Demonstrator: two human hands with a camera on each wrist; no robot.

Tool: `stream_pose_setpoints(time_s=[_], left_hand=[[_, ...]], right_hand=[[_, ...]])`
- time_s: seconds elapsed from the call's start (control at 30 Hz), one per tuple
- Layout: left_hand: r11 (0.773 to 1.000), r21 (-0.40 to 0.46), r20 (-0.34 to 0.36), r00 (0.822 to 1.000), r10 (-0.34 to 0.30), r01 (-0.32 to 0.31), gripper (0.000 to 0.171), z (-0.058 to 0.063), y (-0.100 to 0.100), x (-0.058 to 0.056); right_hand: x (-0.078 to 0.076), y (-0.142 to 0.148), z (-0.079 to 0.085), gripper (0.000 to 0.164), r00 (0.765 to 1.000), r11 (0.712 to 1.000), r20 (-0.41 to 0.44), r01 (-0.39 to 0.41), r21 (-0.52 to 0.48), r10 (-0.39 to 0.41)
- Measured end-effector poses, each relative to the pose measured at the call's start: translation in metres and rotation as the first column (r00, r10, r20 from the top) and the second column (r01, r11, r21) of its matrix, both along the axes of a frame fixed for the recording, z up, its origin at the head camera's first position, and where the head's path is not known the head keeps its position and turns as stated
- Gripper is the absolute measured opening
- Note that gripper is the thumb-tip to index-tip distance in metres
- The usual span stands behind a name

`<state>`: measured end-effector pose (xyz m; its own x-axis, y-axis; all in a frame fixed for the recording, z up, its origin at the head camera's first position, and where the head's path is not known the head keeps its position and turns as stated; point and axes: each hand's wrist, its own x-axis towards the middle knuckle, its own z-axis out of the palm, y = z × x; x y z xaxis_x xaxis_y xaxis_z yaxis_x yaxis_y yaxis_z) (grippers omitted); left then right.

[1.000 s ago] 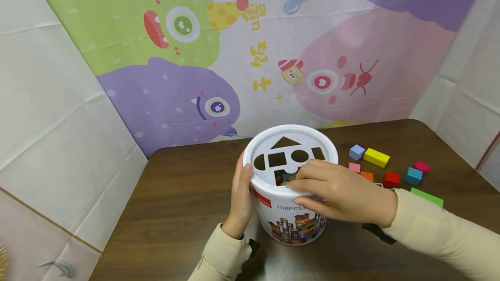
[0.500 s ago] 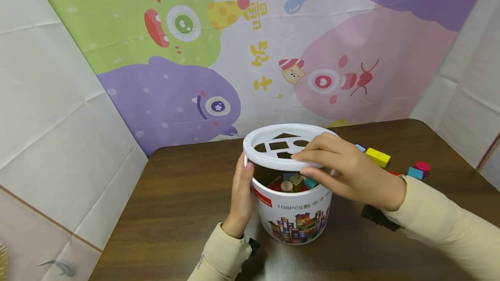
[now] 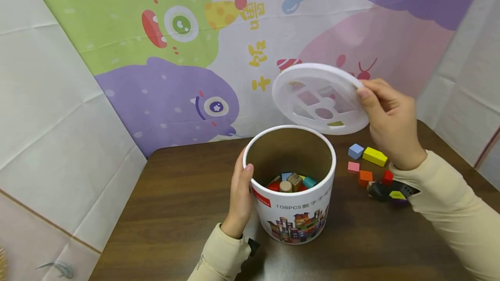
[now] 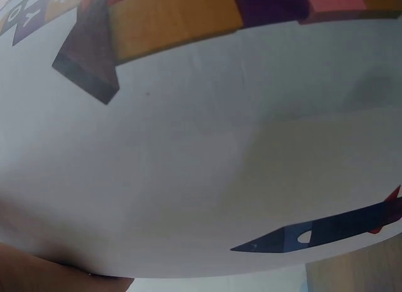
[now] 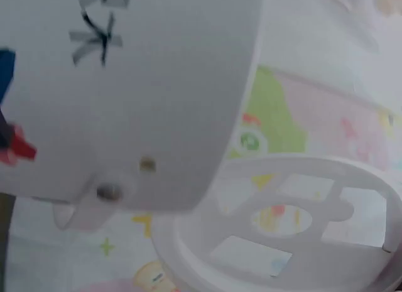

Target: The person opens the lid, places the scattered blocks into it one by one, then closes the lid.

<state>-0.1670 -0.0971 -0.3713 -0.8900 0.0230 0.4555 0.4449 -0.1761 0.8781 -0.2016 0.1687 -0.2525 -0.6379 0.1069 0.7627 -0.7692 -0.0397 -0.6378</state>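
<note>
A white bucket (image 3: 297,211) with printed block pictures stands upright on the table, its top uncovered. Wooden blocks (image 3: 294,181) of several colours lie low inside it. My left hand (image 3: 239,194) holds the bucket's left side, thumb at the rim; the left wrist view is filled by the bucket's printed wall (image 4: 201,129). Above and behind the bucket's right side, my right hand (image 3: 390,116) pinches the white lid (image 3: 326,103) by its right edge. The lid is tilted and has shaped cutouts; in the right wrist view the lid (image 5: 276,223) appears beside the bucket wall (image 5: 138,110).
Right of the bucket lie loose blocks: a light blue one (image 3: 356,151), a yellow one (image 3: 375,156), a pink one (image 3: 353,167) and an orange one (image 3: 365,178). The right wrist's black strap (image 3: 386,191) overlaps others. A cartoon cloth (image 3: 175,90) hangs behind the table (image 3: 175,211).
The lid has come off the bucket and moved up and to the right in my right hand, uncovering the blocks inside. My left hand has stayed at the bucket's side.
</note>
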Motion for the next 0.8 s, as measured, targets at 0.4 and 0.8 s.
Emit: stream_pose_setpoints(time_s=[0.4,0.8], left_hand=[[1.000,-0.005,-0.010,1.000,-0.008,0.008,0.050,-0.002,0.000,-0.001],[1.000,-0.018,-0.022,1.000,-0.009,0.009,0.049,-0.002,-0.001,-0.001]], right_hand=[[-0.065,0.036,-0.059,0.049,0.868,0.901,0.442,-0.017,-0.433,0.228],[-0.097,0.035,-0.134,0.061,0.661,0.879,0.690,0.093,-0.467,0.296]])
